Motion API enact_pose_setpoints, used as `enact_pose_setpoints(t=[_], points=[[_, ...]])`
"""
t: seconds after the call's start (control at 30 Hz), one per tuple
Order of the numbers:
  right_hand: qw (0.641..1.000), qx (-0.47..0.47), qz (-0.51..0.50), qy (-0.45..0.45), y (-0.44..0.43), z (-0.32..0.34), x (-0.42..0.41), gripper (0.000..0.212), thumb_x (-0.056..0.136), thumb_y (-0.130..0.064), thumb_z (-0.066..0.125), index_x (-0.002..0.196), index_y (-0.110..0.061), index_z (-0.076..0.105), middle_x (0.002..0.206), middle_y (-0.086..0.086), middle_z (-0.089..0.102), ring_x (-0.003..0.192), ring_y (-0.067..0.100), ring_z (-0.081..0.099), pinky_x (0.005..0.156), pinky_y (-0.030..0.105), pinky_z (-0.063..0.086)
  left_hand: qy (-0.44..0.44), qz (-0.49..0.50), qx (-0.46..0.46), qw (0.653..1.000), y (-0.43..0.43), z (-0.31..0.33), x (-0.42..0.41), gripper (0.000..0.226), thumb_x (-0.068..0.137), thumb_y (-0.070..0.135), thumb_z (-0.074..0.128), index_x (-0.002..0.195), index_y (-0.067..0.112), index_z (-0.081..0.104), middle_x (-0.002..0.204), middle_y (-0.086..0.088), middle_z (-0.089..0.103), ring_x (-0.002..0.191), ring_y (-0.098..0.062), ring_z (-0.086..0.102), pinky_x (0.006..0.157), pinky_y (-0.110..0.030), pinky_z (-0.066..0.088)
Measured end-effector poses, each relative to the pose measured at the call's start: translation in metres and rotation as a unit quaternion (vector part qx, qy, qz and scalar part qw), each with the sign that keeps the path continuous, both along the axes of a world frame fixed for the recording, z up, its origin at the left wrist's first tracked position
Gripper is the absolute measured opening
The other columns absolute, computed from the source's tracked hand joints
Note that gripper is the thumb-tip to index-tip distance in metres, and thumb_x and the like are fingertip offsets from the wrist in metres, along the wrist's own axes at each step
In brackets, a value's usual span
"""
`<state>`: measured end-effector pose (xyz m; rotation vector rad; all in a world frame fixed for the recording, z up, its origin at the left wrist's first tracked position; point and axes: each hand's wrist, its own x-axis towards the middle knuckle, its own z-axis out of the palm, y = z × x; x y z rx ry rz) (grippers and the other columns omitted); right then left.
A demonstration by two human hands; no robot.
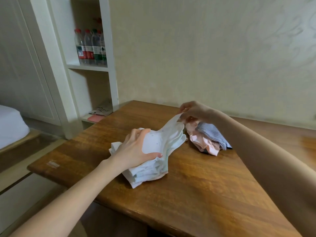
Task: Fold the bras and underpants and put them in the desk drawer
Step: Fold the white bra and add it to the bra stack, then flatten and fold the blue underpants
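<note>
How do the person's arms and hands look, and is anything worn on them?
The left forearm and the right forearm are bare to the frame edge; no sleeve shows. No watch or bracelet is visible at either wrist. The left hand and the right hand wear no gloves. The left thumbnail looks pink, perhaps polished.

The left hand (136,147) lay palm down on top of the white pile (145,175). Its fingers were spread and curled over the pile's far-left side, and the thumb was hooked round the near edge, gripping the upper layers. The bare left forearm (77,190) ran back from the pile toward the lower left. The right hand (191,110) was raised above and beyond the pile's far-right end, knuckles up. Its fingertips pinched the lifted tip of the pile's top layer (172,132). The bare right forearm (256,142) stretched back from the pile toward the right.
</note>
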<state>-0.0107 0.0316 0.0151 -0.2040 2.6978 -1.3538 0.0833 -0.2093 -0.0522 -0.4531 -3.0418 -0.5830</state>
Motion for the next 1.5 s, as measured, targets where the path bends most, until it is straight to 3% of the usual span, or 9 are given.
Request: enact_pose_setpoints(t=[0.13,0.3,0.5,0.7,0.8,1.0,1.13,1.27,1.5], points=[[0.987,-0.127,-0.036,0.097,-0.02,-0.017,-0.008,0.021,0.081,0.012,0.058,0.087,-0.007,0.059,0.089,0.011,0.063,0.074,0.023,0.064,0.056,0.024,0.054,0.002,0.003,-0.003,1.0,0.0,0.001,0.002,0.093,0.074,0.067,0.057,0.145,0.034,0.006,0.152,0.001,0.011,0.138,-0.025,0.024,0.104,-0.04,0.036],[0.963,0.241,-0.05,0.112,-0.015,-0.061,-0.014,0.019,0.081,-0.008,0.061,0.098,-0.016,0.061,0.094,-0.002,0.059,0.087,0.02,0.057,0.067,0.026,0.044,-0.004,0.012,-0.021,1.0,0.001,0.001,0.003,0.091,0.075,0.069,0.055,0.146,0.033,0.009,0.153,0.002,0.011,0.139,-0.023,0.023,0.105,-0.04,0.036],[0.993,-0.116,0.005,-0.006,0.019,-0.042,-0.005,0.046,0.08,0.012,0.046,0.114,-0.017,0.059,0.12,0.007,0.061,0.106,0.026,0.059,0.087,0.036,0.05,0.064,-0.041,-0.044,0.996,0.016,0.024,0.002,0.085,0.079,0.068,0.048,0.148,0.027,0.017,0.156,0.004,0.014,0.143,-0.019,0.018,0.117,-0.048,0.018],[0.914,0.254,-0.16,0.272,0.028,-0.044,0.009,0.045,0.078,-0.004,0.057,0.119,-0.022,0.059,0.123,0.003,0.06,0.116,0.025,0.048,0.088,0.034,0.041,0.044,-0.061,-0.233,0.97,0.039,0.011,-0.009,0.087,0.073,0.076,0.048,0.144,0.033,0.024,0.15,-0.004,0.029,0.137,-0.029,0.025,0.11,-0.058,0.021],[0.874,0.427,-0.169,0.158,0.051,-0.039,0.02,0.064,0.08,-0.041,0.065,0.137,-0.028,0.039,0.139,0.007,0.04,0.13,0.032,0.031,0.102,0.046,0.031,0.08,-0.032,-0.248,0.965,0.045,0.0,-0.017,0.079,0.075,0.075,0.047,0.139,0.03,0.033,0.144,-0.006,0.038,0.131,-0.029,0.034,0.105,-0.052,0.032],[0.876,0.363,-0.221,0.226,0.078,-0.052,0.042,0.034,0.084,-0.03,0.057,0.114,-0.015,0.054,0.116,0.012,0.052,0.112,0.034,0.048,0.077,0.036,0.04,0.073,0.079,-0.235,0.966,0.078,0.001,-0.046,0.076,0.08,0.071,0.044,0.137,0.021,0.037,0.14,-0.012,0.041,0.128,-0.034,0.038,0.102,-0.057,0.033],[0.863,0.24,-0.313,0.316,0.102,-0.024,0.067,0.027,0.08,-0.035,0.058,0.098,-0.019,0.07,0.112,0.009,0.06,0.107,0.035,0.05,0.088,0.039,0.039,0.173,0.042,-0.091,0.98,0.104,0.012,-0.043,0.065,0.088,0.056,0.048,0.136,0.015,0.035,0.141,-0.012,0.036,0.133,-0.031,0.031,0.109,-0.06,0.022],[0.904,-0.221,-0.244,0.273,0.123,0.014,0.103,0.016,0.086,-0.013,0.057,0.074,-0.022,0.062,0.065,-0.009,0.062,0.066,0.008,0.06,0.062,0.023,0.048,0.108,-0.105,0.216,0.965,0.153,0.028,-0.012,0.067,0.087,0.046,0.057,0.14,0.022,0.024,0.148,-0.002,0.033,0.131,-0.023,0.04,0.103,-0.037,0.038],[0.932,-0.319,-0.155,0.07,0.15,-0.014,0.149,0.01,0.084,-0.015,0.051,0.085,-0.007,0.058,0.071,0.015,0.055,0.064,0.027,0.05,0.057,0.031,0.042,-0.156,-0.168,0.581,0.781,0.209,0.036,0.014,0.032,0.089,0.022,0.061,0.116,0.007,0.052,0.097,-0.002,0.063,0.087,-0.008,0.062,0.069,-0.014,0.049]])
